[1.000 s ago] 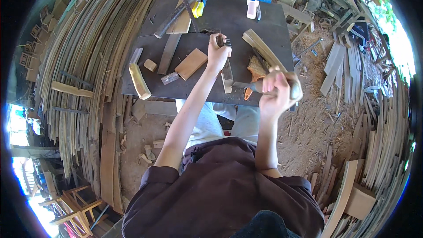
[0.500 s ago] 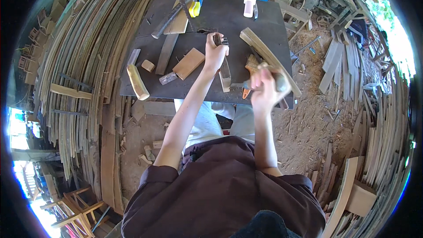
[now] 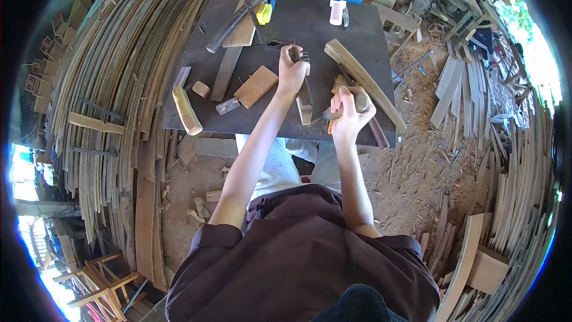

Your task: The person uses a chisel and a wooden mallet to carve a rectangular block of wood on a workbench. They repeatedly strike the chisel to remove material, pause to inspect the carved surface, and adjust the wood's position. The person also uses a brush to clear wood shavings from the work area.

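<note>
My left hand [image 3: 292,76] is closed round a narrow wooden piece [image 3: 305,106], which stretches toward the table's near edge. Small metal prongs show at its far end, beside my thumb. In the fist of my right hand [image 3: 350,120] is a hammer; its rounded handle end [image 3: 361,102] points up and its grey metal head [image 3: 327,115] sits just right of the wooden piece. Whether the two touch I cannot tell. Behind my right hand lies a tan, carved wooden handle [image 3: 341,83], partly covered, and a bit of orange shows below it.
The dark tabletop [image 3: 274,120] carries a long beam [image 3: 366,83] at right. Left of my arm lie a reddish wood block [image 3: 256,86], a pale curved piece [image 3: 187,112] and a flat strip [image 3: 226,73]. A long-handled tool [image 3: 229,33] rests farther back. Stacked planks [image 3: 119,83] stand at left.
My right hand has moved left and slightly back toward the wooden piece, and the hammer's handle has tipped from pointing right to pointing up. My left hand stays in place.
</note>
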A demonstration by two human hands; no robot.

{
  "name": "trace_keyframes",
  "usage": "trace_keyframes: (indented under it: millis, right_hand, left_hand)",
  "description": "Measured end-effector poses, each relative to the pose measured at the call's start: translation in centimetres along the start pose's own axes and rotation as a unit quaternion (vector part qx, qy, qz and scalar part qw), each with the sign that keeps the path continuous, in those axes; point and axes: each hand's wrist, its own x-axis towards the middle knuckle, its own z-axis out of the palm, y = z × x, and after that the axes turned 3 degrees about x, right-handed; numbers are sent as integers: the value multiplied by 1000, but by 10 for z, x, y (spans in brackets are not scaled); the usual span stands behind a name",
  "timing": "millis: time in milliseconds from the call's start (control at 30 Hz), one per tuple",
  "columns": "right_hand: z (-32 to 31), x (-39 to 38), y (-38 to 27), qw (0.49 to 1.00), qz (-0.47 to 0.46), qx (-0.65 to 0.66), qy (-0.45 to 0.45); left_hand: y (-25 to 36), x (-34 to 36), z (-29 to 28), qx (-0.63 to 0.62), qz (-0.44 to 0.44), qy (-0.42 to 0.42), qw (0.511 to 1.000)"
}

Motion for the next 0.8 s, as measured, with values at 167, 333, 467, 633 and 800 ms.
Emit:
trace_keyframes:
  millis: [167, 333, 467, 633, 800]
  right_hand:
    - [12, -5, -38, 998, -45, 40, -13]
    - [3, -7, 5, 999, -5, -46, 3]
    - [12, -10, -22, 1000, -28, 3, -8]
    - [9, -8, -27, 996, -70, 7, -49]
    - [2, -6, -26, 996, -60, 60, -26]
  left_hand:
    - [-1, 2, -2, -35, 14, 0, 999]
    - [-1, 0, -1, -3, -7, 4, 1000]
    - [1, 0, -7, 9, -18, 3, 1000]
    - [4, -2, -4, 8, -2, 6, 1000]
    - [-3, 2, -7, -5, 3, -1, 1000]
